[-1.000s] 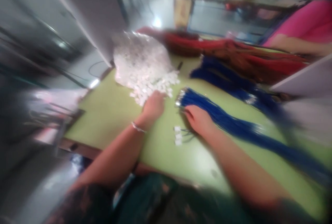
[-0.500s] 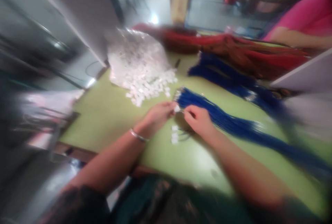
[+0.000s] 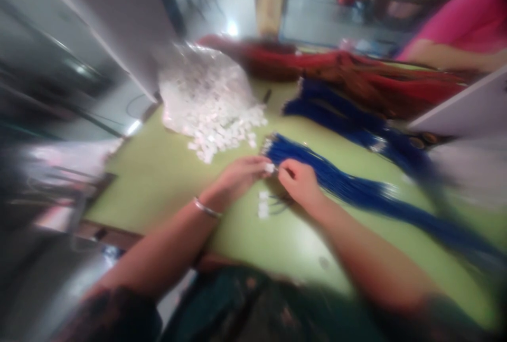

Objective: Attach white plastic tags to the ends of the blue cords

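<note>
Between the fingertips of my left hand (image 3: 247,172) is a small white connector housing (image 3: 270,168). My right hand (image 3: 298,179) is closed in a pinch just right of it, on the end of a wire (image 3: 276,170) that meets the housing; blur hides how far the end goes in. Beyond both hands lies a bundle of blue wires (image 3: 336,173), its tips toward the left. Just below my fingers, a few white housings (image 3: 263,206) with short dark wires rest on the green table (image 3: 154,173).
A clear plastic bag (image 3: 206,78) spills a pile of white housings (image 3: 216,133) at the back left. More blue wires (image 3: 328,107) and red-brown wires (image 3: 356,75) lie behind. A person in a pink sleeve (image 3: 455,20) sits across. A pale panel (image 3: 463,102) stands at right.
The view has shifted slightly, so everything sits a little further left. My hands stay close together at the white housing, which has turned slightly between my fingers.
</note>
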Demonstrator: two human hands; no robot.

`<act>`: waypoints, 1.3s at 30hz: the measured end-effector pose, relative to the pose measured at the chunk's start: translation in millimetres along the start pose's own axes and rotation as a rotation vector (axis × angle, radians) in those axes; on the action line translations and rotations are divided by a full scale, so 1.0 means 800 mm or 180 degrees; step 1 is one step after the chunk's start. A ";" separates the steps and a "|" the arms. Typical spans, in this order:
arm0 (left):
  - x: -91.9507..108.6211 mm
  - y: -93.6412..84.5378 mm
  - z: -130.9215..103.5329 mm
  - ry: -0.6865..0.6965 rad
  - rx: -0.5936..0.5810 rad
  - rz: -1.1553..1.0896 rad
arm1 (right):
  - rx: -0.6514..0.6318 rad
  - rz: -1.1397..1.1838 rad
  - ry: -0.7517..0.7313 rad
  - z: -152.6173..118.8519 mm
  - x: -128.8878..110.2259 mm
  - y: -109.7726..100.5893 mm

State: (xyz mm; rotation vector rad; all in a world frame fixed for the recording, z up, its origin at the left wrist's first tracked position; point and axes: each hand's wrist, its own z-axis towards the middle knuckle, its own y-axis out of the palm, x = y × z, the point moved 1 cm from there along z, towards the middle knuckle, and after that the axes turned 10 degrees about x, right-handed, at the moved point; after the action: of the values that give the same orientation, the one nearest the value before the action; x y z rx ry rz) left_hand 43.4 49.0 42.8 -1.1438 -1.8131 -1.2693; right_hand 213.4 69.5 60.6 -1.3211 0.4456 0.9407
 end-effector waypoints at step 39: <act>-0.017 -0.005 -0.018 0.1083 -0.0407 0.2695 | -0.1252 -0.0623 -0.0469 0.014 -0.001 -0.014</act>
State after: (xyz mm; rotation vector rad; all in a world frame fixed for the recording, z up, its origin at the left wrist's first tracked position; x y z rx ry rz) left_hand 45.7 31.0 34.7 -1.4364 -0.8401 -0.9763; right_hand 219.3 80.6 71.0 -1.6026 0.0127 0.9831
